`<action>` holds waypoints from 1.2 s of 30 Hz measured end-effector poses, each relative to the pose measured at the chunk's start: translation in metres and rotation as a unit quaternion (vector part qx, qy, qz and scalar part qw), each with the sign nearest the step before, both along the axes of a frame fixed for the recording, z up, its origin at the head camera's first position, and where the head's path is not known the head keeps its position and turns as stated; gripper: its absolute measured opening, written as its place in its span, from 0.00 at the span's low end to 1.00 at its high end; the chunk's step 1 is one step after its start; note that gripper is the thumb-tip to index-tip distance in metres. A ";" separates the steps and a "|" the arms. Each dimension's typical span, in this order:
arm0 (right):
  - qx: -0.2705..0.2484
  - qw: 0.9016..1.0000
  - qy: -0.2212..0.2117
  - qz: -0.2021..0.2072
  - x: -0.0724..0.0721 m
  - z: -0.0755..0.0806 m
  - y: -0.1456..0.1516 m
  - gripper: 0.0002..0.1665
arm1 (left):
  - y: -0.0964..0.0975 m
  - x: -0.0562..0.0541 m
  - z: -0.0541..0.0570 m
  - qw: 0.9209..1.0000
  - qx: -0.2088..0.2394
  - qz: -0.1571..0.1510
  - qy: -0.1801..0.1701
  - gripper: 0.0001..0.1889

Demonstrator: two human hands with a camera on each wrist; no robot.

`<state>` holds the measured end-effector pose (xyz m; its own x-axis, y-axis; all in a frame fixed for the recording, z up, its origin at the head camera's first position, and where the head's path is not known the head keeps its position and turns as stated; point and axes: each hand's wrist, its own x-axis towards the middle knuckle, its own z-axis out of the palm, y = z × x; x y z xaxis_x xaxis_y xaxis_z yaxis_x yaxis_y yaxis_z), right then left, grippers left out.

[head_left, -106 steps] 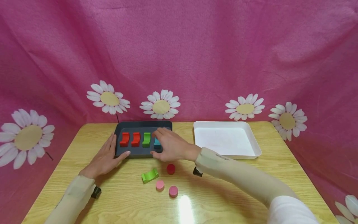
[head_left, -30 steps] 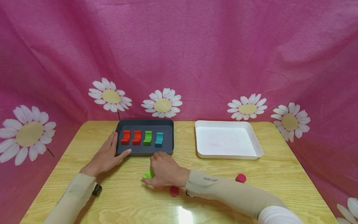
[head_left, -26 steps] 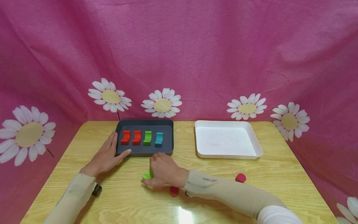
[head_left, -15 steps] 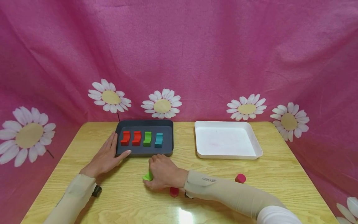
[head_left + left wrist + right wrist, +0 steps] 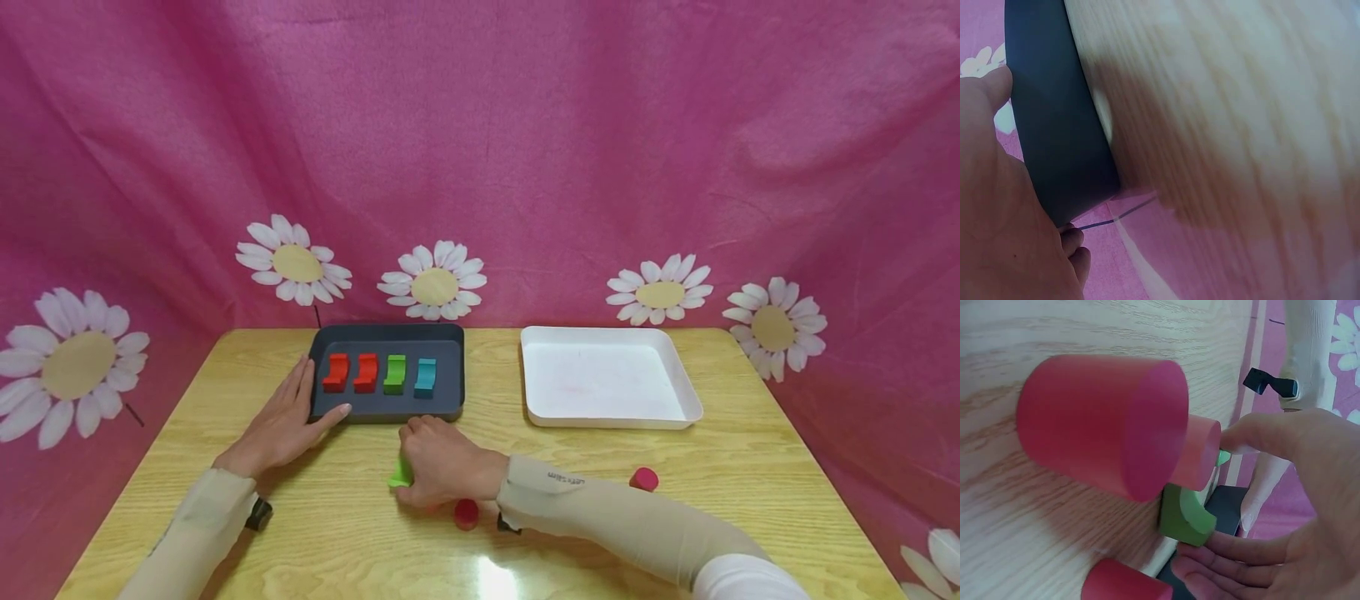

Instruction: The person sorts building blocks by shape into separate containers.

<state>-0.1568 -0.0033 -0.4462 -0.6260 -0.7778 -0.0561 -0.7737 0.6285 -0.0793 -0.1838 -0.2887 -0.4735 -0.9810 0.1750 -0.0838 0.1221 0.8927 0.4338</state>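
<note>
My left hand [image 5: 281,425] lies along the left end of the dark tray [image 5: 453,367], fingers straight and thumb at its front rim. Inside the tray stand two red curved blocks [image 5: 336,373], a green one [image 5: 394,375] and a teal one [image 5: 425,378] in a row. On the table in front of it, my right hand [image 5: 442,462] pinches another green curved block [image 5: 1179,519] between thumb and fingers. Close by are a light pink cylinder [image 5: 1200,453], a deeper pink cylinder [image 5: 1104,425] and a red cylinder [image 5: 1125,581], which the right hand hides in the head view.
A white tray [image 5: 611,417] stands at the back right of the wooden table [image 5: 322,533]. Another red-pink cylinder [image 5: 644,479] sits just beyond the right forearm. Behind the table hangs a pink curtain [image 5: 480,150] with daisies.
Earlier the right hand was over the teal block in the dark tray; since then it has come to the green block on the table and turned it slightly. The left hand stays put.
</note>
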 end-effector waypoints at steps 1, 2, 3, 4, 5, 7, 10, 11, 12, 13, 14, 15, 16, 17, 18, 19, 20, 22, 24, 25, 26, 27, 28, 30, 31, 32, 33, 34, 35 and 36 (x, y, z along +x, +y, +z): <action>0.001 1.000 -0.001 0.001 0.000 0.000 0.001 0.27 | 0.000 0.000 0.000 1.000 0.000 0.000 0.000 0.62; 0.001 1.000 -0.002 0.002 0.000 0.000 0.001 0.28 | 0.000 0.000 0.000 1.000 0.000 0.000 0.000 0.62; 0.000 1.000 -0.005 0.003 0.000 0.000 0.002 0.29 | 0.000 0.000 -0.001 1.000 0.001 -0.001 0.001 0.62; -0.002 1.000 -0.006 0.004 0.000 0.000 0.003 0.31 | 0.000 0.000 -0.001 1.000 0.002 0.000 0.001 0.62; -0.004 1.000 -0.007 0.006 0.000 0.000 0.004 0.31 | 0.000 0.000 0.000 1.000 0.002 0.000 0.001 0.62; -0.010 1.000 -0.014 0.011 0.000 0.001 0.005 0.31 | 0.000 0.000 0.000 1.000 0.002 0.001 0.002 0.62; -0.019 0.999 -0.024 0.014 0.000 0.003 0.008 0.30 | 0.000 0.000 0.000 1.000 0.002 0.002 0.002 0.62; -0.024 0.999 -0.031 0.013 0.000 0.004 0.009 0.29 | 0.000 0.000 0.000 1.000 0.002 0.002 0.002 0.62; -0.028 0.999 -0.037 0.013 0.000 0.005 0.010 0.29 | 0.000 0.000 0.000 1.000 0.001 0.002 0.002 0.62; -0.034 0.998 -0.041 0.014 0.000 0.006 0.011 0.29 | 0.000 0.000 0.000 1.000 0.001 0.002 0.002 0.62; -0.040 0.998 -0.044 0.015 0.000 0.007 0.013 0.29 | 0.000 0.000 0.000 1.000 0.002 0.001 0.002 0.62; -0.047 0.998 -0.048 0.016 0.000 0.008 0.014 0.30 | 0.000 0.000 0.000 1.000 0.002 0.001 0.002 0.62; -0.057 0.997 -0.053 0.018 -0.001 0.009 0.015 0.30 | 0.000 0.000 0.000 1.000 0.003 0.001 0.001 0.62; -0.067 0.996 -0.055 0.022 -0.002 0.010 0.017 0.30 | 0.000 0.001 0.000 1.000 0.004 0.000 0.001 0.62; -0.077 0.995 -0.054 0.025 -0.002 0.012 0.018 0.30 | 0.000 0.001 0.000 1.000 0.004 0.000 0.001 0.62; -0.088 0.994 -0.053 0.026 -0.003 0.014 0.019 0.30 | -0.001 0.001 0.000 1.000 0.005 0.000 0.000 0.62; -0.097 0.993 -0.056 0.026 -0.004 0.016 0.021 0.31 | -0.001 0.000 0.001 1.000 0.006 -0.001 0.001 0.62; -0.113 0.992 -0.055 0.026 -0.007 0.021 0.024 0.31 | -0.001 0.000 0.001 1.000 0.006 -0.001 0.001 0.62; -0.124 0.991 -0.046 0.027 -0.010 0.025 0.027 0.31 | -0.001 0.000 0.001 1.000 0.007 -0.003 0.003 0.62; -0.127 0.991 -0.042 0.028 -0.012 0.028 0.029 0.31 | -0.001 0.000 0.001 1.000 0.007 -0.004 0.004 0.62; -0.130 0.990 -0.036 0.031 -0.015 0.030 0.030 0.31 | -0.001 0.000 0.001 1.000 0.007 -0.005 0.005 0.62; -0.131 0.990 -0.028 0.034 -0.018 0.032 0.032 0.31 | -0.001 0.000 0.001 1.000 0.008 -0.006 0.005 0.62; -0.130 0.991 -0.021 0.037 -0.022 0.035 0.034 0.31 | -0.001 0.000 0.001 1.000 0.007 -0.006 0.006 0.62; -0.129 0.991 -0.005 0.045 -0.030 0.039 0.039 0.30 | -0.001 -0.001 0.002 1.000 0.007 -0.008 0.005 0.61; -0.125 0.991 0.001 0.047 -0.034 0.042 0.041 0.30 | -0.001 0.000 0.002 1.000 0.008 -0.008 0.005 0.61; -0.119 0.992 0.005 0.047 -0.038 0.045 0.043 0.31 | -0.001 0.000 0.002 1.000 0.008 -0.008 0.003 0.62; -0.113 0.992 0.012 0.048 -0.043 0.048 0.046 0.32 | -0.001 0.000 0.002 1.000 0.009 -0.008 0.002 0.62; -0.108 0.993 0.017 0.048 -0.047 0.050 0.048 0.32 | -0.001 0.000 0.003 1.000 0.008 -0.008 0.001 0.62; -0.104 0.993 0.022 0.049 -0.052 0.052 0.050 0.33 | -0.001 0.000 0.003 1.000 0.009 -0.007 -0.001 0.62; -0.098 0.994 0.028 0.048 -0.057 0.055 0.052 0.33 | -0.001 0.000 0.003 1.000 0.010 -0.007 -0.001 0.62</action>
